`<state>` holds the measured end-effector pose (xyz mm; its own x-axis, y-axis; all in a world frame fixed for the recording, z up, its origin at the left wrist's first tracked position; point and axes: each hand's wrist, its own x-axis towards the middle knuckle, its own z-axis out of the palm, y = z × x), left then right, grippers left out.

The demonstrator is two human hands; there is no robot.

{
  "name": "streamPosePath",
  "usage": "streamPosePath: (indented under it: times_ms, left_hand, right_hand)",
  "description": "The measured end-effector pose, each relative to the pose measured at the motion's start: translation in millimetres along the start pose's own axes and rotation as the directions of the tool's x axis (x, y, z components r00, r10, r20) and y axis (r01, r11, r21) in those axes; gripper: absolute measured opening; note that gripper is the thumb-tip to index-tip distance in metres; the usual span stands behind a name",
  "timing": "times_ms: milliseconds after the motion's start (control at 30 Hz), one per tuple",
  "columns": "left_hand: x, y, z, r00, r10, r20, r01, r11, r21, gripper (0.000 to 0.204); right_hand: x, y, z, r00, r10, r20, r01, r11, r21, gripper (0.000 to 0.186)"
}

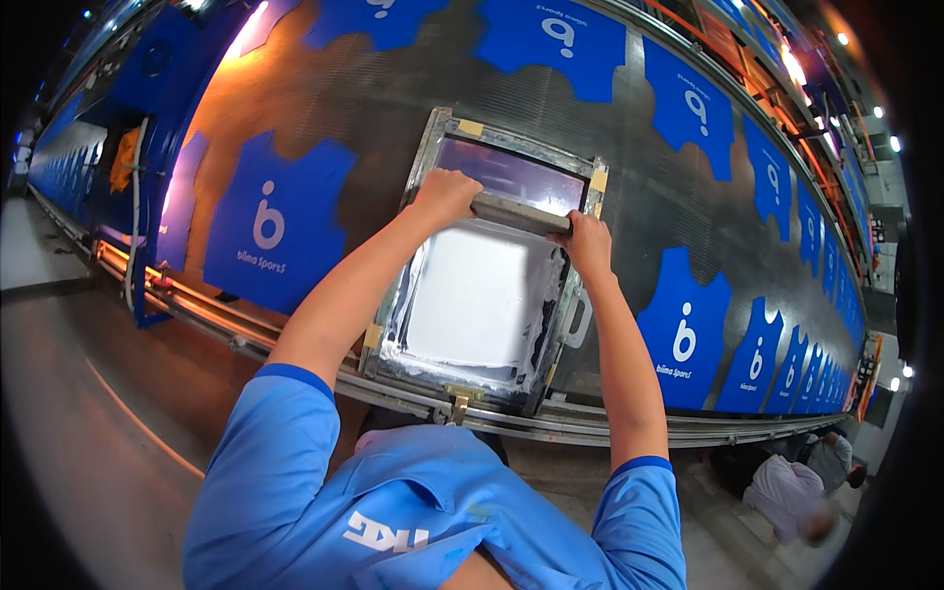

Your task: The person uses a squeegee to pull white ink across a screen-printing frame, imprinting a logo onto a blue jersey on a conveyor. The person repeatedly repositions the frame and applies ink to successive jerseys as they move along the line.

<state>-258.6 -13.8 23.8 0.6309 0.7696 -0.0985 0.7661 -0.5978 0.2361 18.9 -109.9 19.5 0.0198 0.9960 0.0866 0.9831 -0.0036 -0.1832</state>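
Observation:
A squeegee with a long bar lies crosswise over a framed printing screen. The fingers of my left hand are wrapped round its left end. Around the right end my right hand is closed too. On the near side of the bar, white ink covers the mesh in a broad block, with smeared edges. Beyond the bar the mesh looks dark and purplish. Bits of tan tape mark the frame's corners. Whatever lies under the screen is hidden.
Blue shirt panels with white prints lie on the long dark table on both sides. A metal rail runs along its near edge. A blue machine housing stands at left. Other people are low down at the right.

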Motion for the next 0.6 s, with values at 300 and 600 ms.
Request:
streamPosePath:
  times_ms: [300,600]
  left_hand:
    - [-104,16,46,0.997,0.043,-0.067,-0.043,0.999,-0.004,0.021]
    - [-202,28,48,0.999,0.03,-0.04,-0.032,0.999,-0.035,0.03]
  right_hand:
    - [-105,-37,9,0.993,-0.106,-0.057,0.112,0.988,0.108,0.031]
    - [-178,-82,10,0.987,-0.154,-0.046,0.158,0.983,0.097,0.027]
